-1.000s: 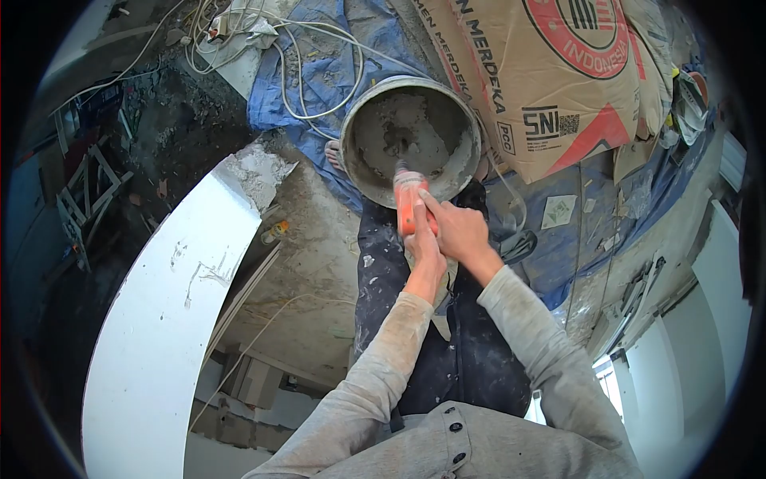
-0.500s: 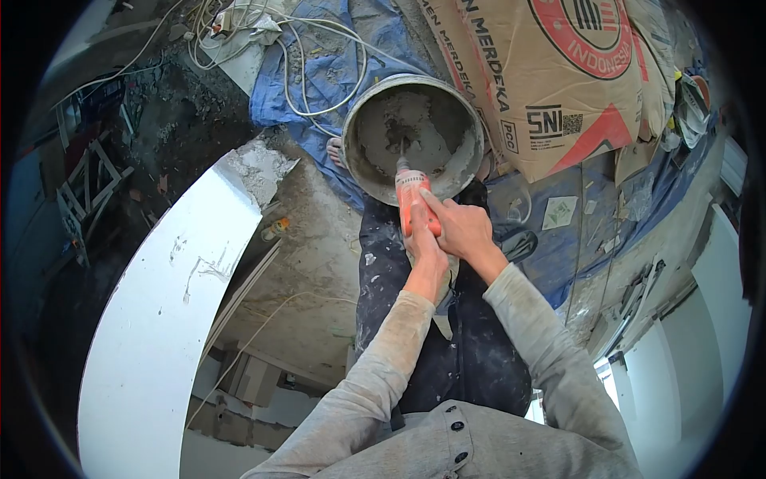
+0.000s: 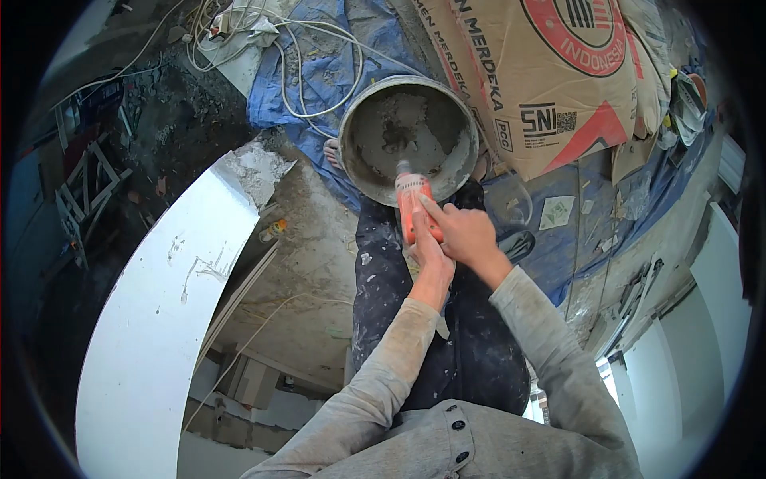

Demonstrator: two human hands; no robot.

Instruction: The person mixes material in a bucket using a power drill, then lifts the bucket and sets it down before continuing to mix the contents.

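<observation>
Both of my hands grip an orange-red power drill that points away from me into a round bucket. My left hand is closed around the rear and underside of the drill. On its right side, my right hand is wrapped with a finger laid along the body. Wet grey cement mix fills the lower part of the bucket, rough and uneven on top. The drill's chuck sits over the near rim, and the tip of its shaft is hard to make out against the mix.
Large paper cement bags stand close to the bucket's right. A blue tarp lies beneath, with loose cables across it. A long white curved panel runs along my left. A bare foot shows beside the bucket.
My hands and the drill have shifted slightly, with the left wrist a little further right and the drill tilted differently. Both hands keep their hold; the bucket appears a few pixels further left.
</observation>
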